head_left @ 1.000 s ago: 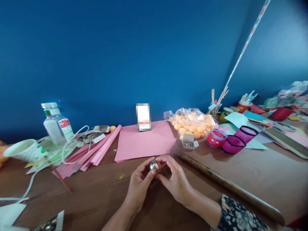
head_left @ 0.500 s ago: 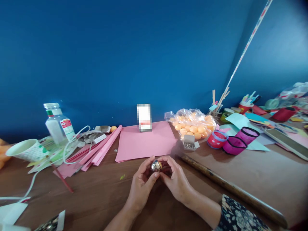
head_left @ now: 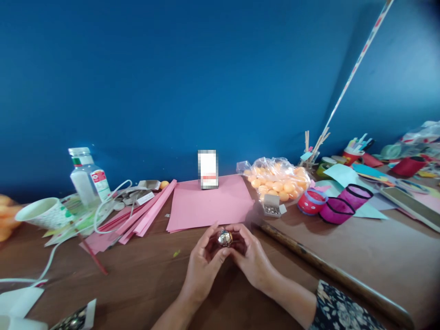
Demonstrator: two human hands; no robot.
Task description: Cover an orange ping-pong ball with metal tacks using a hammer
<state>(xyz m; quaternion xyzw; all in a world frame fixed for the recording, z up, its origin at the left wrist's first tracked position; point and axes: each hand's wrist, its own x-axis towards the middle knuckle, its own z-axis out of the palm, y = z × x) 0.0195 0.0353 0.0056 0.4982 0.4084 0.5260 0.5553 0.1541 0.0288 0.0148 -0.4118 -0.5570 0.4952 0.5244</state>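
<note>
A small shiny metallic ball (head_left: pixel 224 238) sits between my two hands, low in the middle of the view. My left hand (head_left: pixel 208 254) curls round its left side, with the thumb at the ball's lower edge. From the other side, my right hand (head_left: pixel 248 251) closes on it with bent fingers, its thumb tip near the left thumb. The ball's underside is hidden by the fingers and palms. Beyond the hands lie pink paper sheets (head_left: pixel 209 206), and a small open box of metal pieces (head_left: pixel 272 207) stands to the right.
A dark wooden stick (head_left: pixel 330 270) runs diagonally right of my hands. Behind are a bag of orange balls (head_left: pixel 277 181) and purple fabric cups (head_left: pixel 337 210). At left are pink paper strips (head_left: pixel 146 213), a paper cup (head_left: pixel 43 214), a bottle (head_left: pixel 84 178) and a white cable (head_left: pixel 51 261).
The metallic ball has turned slightly between my fingers; its orange patch no longer shows. Both hands keep their hold. The whole view has shifted a little.
</note>
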